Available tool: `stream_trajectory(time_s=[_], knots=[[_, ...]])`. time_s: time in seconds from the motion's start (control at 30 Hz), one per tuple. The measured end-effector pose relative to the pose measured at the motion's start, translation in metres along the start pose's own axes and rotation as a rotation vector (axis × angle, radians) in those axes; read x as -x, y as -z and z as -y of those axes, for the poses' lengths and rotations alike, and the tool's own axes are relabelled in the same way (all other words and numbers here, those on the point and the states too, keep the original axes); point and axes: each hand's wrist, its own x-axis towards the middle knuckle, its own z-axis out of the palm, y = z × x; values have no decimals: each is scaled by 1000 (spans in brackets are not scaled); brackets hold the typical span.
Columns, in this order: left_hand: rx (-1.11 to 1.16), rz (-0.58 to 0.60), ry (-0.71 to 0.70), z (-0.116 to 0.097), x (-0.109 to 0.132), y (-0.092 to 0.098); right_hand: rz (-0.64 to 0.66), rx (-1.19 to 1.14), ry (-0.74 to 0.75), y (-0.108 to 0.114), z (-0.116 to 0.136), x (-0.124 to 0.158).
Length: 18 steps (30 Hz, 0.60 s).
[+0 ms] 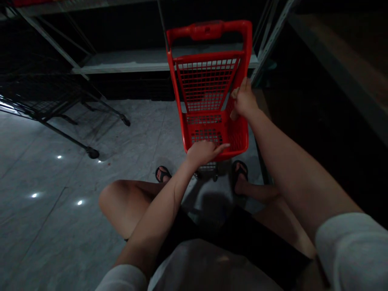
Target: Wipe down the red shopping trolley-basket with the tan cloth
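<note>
A red plastic shopping cart (209,57) with lattice walls stands before me between my feet, its handle at the far end. My left hand (203,152) lies over the near rim, fingers curled down inside the basket and the thumb stretched out to the right. At the right side wall, my right hand (244,100) is closed around the upper edge, some of its fingers reaching inside. The basket floor between the hands shows its grid, and part of it is hidden by my left hand. Small casters show under the cart.
Behind the cart runs a metal shelf (130,58) with dark crates (136,87) under it. A dark wire trolley on wheels (45,109) stands at the left. A dark ledge (339,52) lies at the right. The grey tiled floor (45,226) reflects lights.
</note>
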Motion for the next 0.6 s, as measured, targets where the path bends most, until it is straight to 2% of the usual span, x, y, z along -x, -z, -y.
stream_trajectory(time_s=[0.07, 0.13, 0.17, 0.27, 0.33, 0.47, 0.6], knots=[[102, 77, 11, 10, -12, 11, -11, -35, -10, -5, 3, 4], [106, 57, 35, 23, -21, 27, -17, -63, -14, -9, 6, 9], [65, -31, 53, 30, -24, 36, -26, -83, -22, -11, 7, 11], [-113, -449, 111, 60, -35, 62, -69, -151, -23, -17, 7, 15], [-184, -591, 144, 81, -44, 72, -99, -189, -11, -20, 4, 14], [-164, -541, 241, 107, -62, 69, -131, -234, 23, -26, -4, 9], [-159, -525, 255, 110, -66, 59, -188, -220, 82, -39, -15, 27]])
